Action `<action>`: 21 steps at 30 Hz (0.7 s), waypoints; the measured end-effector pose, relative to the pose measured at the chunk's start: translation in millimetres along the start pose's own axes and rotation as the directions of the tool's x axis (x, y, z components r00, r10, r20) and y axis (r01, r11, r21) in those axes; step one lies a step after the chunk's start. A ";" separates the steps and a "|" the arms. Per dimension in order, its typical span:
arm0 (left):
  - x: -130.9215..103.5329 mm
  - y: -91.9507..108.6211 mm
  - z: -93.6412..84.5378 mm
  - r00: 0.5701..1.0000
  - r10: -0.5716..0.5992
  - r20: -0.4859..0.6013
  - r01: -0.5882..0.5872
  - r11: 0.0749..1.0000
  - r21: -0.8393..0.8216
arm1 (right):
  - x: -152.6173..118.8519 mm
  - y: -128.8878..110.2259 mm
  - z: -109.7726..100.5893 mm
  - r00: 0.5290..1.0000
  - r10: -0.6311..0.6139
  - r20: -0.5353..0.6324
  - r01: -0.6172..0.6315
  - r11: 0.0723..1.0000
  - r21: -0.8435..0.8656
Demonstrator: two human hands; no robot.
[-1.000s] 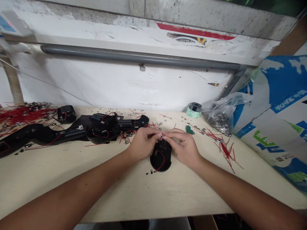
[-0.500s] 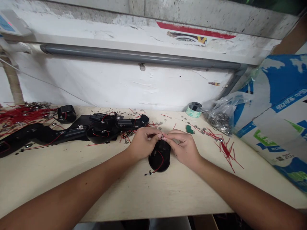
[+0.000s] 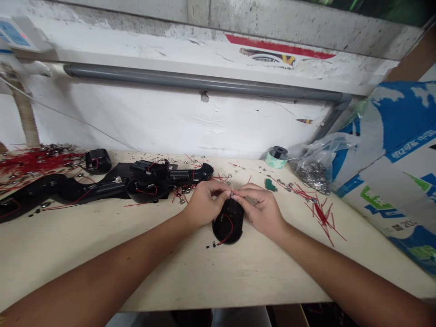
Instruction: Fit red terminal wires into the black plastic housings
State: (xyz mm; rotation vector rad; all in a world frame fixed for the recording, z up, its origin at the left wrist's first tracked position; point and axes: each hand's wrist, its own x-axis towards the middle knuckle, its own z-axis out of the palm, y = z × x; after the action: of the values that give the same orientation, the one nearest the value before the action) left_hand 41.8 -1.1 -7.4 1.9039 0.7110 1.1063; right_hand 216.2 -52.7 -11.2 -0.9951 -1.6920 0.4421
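A black plastic housing [image 3: 229,231] lies on the table with its hollow side up. A red wire [image 3: 231,223] curves inside it and comes out at the near end, where a small black-and-white part [image 3: 213,245] rests on the table. My left hand [image 3: 209,203] and my right hand [image 3: 260,206] meet over the housing's far end. Thumb and finger of each are pinched around a small metal piece [image 3: 232,194]; its exact shape is mostly covered by the fingertips.
More black housings [image 3: 146,186] with wires line the table's left side, near a pile of red wires [image 3: 37,161]. Toward the right are a tape roll [image 3: 276,159], a green piece [image 3: 270,184], loose red wires [image 3: 323,215], a bag of metal parts [image 3: 313,172] and a large carton [image 3: 402,172].
The whole view has shifted slightly as the head moved. Both hands keep their pinch at the far end of the housing, with hardly any visible finger motion.
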 end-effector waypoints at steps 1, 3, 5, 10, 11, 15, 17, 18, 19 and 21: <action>-0.1 1.0 0.3 1.000 -0.002 -0.008 0.002 1.000 -0.016 | 0.8 0.2 0.6 1.000 0.000 -0.016 0.000 1.000 0.004; -0.2 3.6 0.8 1.000 -0.009 -0.012 0.008 0.999 -0.049 | 2.2 0.8 1.4 0.999 0.000 -0.050 0.001 1.000 0.009; -0.4 5.8 1.0 1.000 -0.019 -0.002 0.018 0.997 -0.078 | 2.7 1.5 1.5 0.998 -0.005 -0.065 0.006 1.000 0.015; -0.4 4.7 1.7 0.998 -0.064 -0.009 0.062 0.990 -0.128 | 1.4 2.6 0.2 0.998 -0.031 -0.055 0.031 0.999 0.004; -0.5 3.7 1.8 0.998 -0.068 -0.014 0.065 0.989 -0.133 | 1.3 2.6 -0.1 0.998 -0.039 -0.050 0.039 0.999 -0.007; -0.7 0.3 2.0 0.998 -0.061 -0.005 0.060 0.990 -0.124 | 1.4 1.8 -0.9 0.997 -0.071 -0.018 0.069 0.995 -0.070; -0.7 -0.9 1.5 0.999 -0.045 0.016 0.047 0.992 -0.115 | 1.7 1.4 -1.3 0.997 -0.075 -0.009 0.074 0.993 -0.096; -0.6 -1.3 1.1 0.999 -0.039 0.028 0.042 0.993 -0.114 | 1.8 1.5 -1.4 0.997 -0.072 -0.004 0.071 0.992 -0.104; -0.4 -1.7 0.8 0.999 -0.038 0.035 0.042 0.992 -0.116 | 1.8 1.8 -1.5 0.998 -0.068 0.000 0.067 0.992 -0.106; -0.1 -2.1 0.1 0.998 -0.042 0.045 0.047 0.992 -0.120 | 2.0 2.5 -1.3 0.998 -0.059 0.003 0.059 0.993 -0.099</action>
State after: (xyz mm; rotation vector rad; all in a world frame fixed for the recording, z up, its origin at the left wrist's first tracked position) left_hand 41.7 -0.2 -9.3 1.7951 0.6449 1.0541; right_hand 218.2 -49.9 -11.3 -1.0136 -1.7530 0.3220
